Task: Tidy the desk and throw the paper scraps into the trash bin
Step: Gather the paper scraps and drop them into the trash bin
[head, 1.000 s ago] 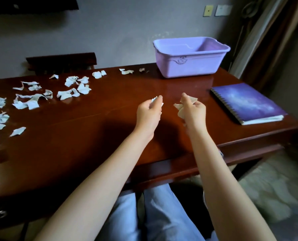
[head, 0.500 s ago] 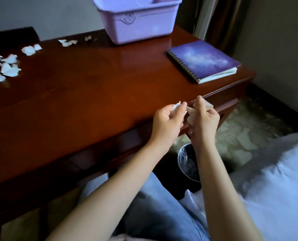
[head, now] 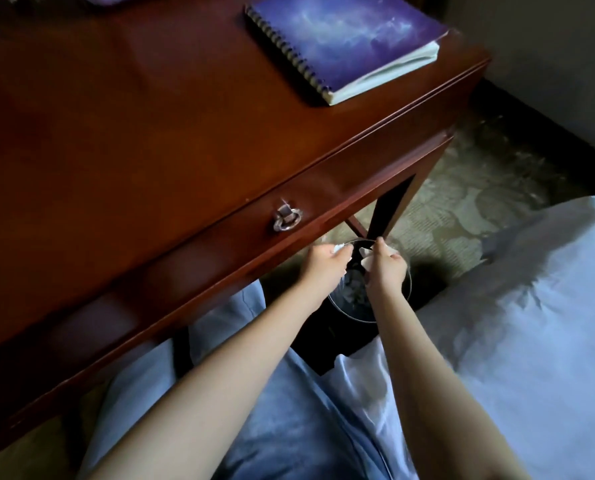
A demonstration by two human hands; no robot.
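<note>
White paper scraps [head: 367,260] pinched in both hands directly above the trash bin [head: 398,311], which sits on the floor under the surface [head: 150,133] edge. Left hand [head: 325,265] clenched on a small piece; right hand [head: 386,266] grasping a larger one. Scraps look light, limp, likely to flutter; fingertip pinch suits, release low over bin.

white paper scraps [head: 367,260] pinched above lined trash bin [head: 355,315]
</note>
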